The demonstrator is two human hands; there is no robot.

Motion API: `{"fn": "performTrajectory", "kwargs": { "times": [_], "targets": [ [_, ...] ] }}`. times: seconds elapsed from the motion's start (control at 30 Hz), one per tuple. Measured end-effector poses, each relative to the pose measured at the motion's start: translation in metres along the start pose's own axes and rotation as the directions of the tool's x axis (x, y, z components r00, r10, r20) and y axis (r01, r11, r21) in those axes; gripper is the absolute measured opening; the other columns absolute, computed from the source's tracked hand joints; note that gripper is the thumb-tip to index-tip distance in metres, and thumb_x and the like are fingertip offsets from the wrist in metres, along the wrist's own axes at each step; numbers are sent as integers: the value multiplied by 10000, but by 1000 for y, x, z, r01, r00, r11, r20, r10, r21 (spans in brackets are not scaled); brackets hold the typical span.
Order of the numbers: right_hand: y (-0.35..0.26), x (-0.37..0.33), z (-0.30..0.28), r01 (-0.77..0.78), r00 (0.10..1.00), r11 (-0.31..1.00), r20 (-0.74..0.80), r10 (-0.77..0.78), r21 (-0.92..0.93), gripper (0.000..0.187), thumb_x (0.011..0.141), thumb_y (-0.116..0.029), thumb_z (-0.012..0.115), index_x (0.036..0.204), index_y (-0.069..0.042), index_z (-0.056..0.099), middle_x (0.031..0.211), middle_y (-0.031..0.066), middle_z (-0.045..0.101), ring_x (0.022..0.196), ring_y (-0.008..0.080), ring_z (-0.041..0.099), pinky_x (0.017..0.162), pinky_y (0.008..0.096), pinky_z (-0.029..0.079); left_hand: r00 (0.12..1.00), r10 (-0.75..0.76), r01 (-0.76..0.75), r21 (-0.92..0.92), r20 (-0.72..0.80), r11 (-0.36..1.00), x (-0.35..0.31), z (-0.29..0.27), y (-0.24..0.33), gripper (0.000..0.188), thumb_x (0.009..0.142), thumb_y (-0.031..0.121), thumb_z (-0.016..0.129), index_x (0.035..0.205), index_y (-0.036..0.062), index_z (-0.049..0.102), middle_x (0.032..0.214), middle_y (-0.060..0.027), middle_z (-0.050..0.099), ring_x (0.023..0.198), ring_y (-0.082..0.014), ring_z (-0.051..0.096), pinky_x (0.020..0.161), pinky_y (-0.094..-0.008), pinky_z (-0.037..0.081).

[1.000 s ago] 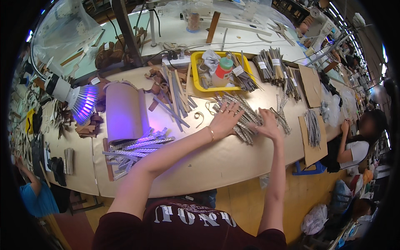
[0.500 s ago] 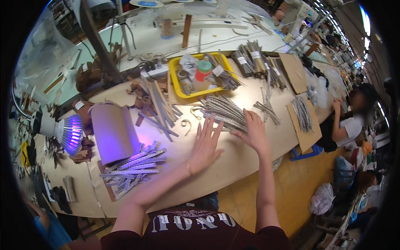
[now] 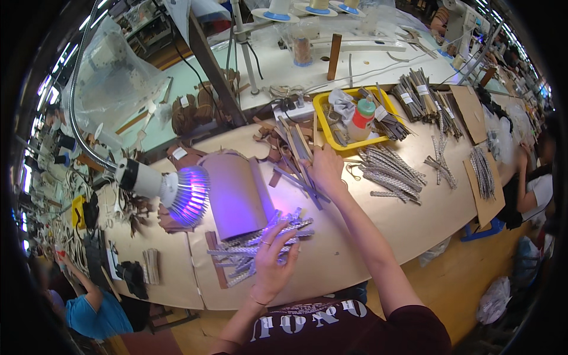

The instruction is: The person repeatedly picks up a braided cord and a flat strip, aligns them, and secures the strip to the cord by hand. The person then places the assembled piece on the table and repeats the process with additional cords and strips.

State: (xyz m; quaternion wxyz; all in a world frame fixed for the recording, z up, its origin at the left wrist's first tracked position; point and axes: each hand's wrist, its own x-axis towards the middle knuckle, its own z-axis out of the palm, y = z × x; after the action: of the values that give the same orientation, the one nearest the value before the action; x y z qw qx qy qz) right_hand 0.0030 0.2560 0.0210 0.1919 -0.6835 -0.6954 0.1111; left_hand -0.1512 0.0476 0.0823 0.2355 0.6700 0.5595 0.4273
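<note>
My left hand [image 3: 275, 260] rests at the right side of a pile of silvery braided strips [image 3: 239, 254] lit violet. Its fingers are bent and apart, touching the strips, and the thumb stands away from them. Farther off, my right hand [image 3: 326, 171] is at a loose heap of flat grey and tan strips [image 3: 296, 157]. Its fingers are curled in at the right edge of that heap; their tips are partly hidden, so exactly what lies in them is unclear. Another bunch of braided strips [image 3: 390, 171] lies to the right of my right hand.
A lit lamp [image 3: 186, 195] hangs over a curved brown sheet [image 3: 234, 192] at left. Behind stands a yellow tray [image 3: 322, 121] with a glue bottle [image 3: 362, 118]. Tied strip bundles [image 3: 420, 94] and cardboard [image 3: 467, 112] lie at the right. Other people sit at both sides.
My view has swung to the left. My right hand has left the braided bunch for the grey and tan strips, and my left hand has moved onto the violet-lit pile.
</note>
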Motion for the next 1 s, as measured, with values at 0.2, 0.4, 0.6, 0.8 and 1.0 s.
{"fn": "performTrajectory", "kwargs": {
  "times": [0.2, 0.4, 0.6, 0.8, 1.0],
  "targets": [
    [-1, -8, -3, -76, 993, 982, -81, 91, 175, 366, 784, -418, 795, 849, -73, 693, 936, 126, 619, 862, 331, 642, 738, 451, 483, 995, 89, -86, -62, 48, 994, 14, 3, 0, 270, 840, 60, 727, 1107, 35, 687, 1251, -161, 638, 1159, -338, 619, 973, -415, 493],
    [2, -16, -11, -65, 975, 961, -187, 118, 270, 270, 888, -351, 701, 880, -83, 740, 951, 106, 649, 861, 316, 648, 753, 452, 459, 994, 65, -50, -172, 85, 984, 41, 4, -10, 266, 873, 76, 701, 1134, 27, 671, 1188, -162, 667, 1117, -325, 640, 971, -408, 487],
    [7, -21, -20, -17, 959, 984, -275, 66, 179, 247, 937, -305, 631, 915, -88, 748, 960, 92, 669, 901, 292, 650, 778, 465, 434, 999, 35, -29, -149, 33, 988, 81, 13, -19, 267, 897, 114, 684, 1146, 20, 666, 1122, -155, 691, 1054, -313, 661, 932, -386, 502],
    [6, -11, -14, 17, 977, 996, -211, 2, 89, 203, 910, -265, 664, 931, -69, 712, 972, 126, 645, 868, 310, 667, 758, 473, 508, 999, -37, 37, -223, 6, 974, 99, 20, -14, 259, 923, 114, 674, 1162, 16, 682, 1096, -114, 705, 1050, -200, 656, 946, -334, 498],
    [4, 11, 15, -87, 993, 992, -88, 79, -93, 158, 868, -164, 626, 882, -30, 708, 992, 158, 616, 934, 308, 666, 745, 428, 540, 1000, -24, 25, -167, 8, 986, 81, 12, -21, 246, 939, 111, 658, 1162, 7, 671, 1138, -119, 682, 1080, -188, 634, 968, -330, 485]
  ]
}}
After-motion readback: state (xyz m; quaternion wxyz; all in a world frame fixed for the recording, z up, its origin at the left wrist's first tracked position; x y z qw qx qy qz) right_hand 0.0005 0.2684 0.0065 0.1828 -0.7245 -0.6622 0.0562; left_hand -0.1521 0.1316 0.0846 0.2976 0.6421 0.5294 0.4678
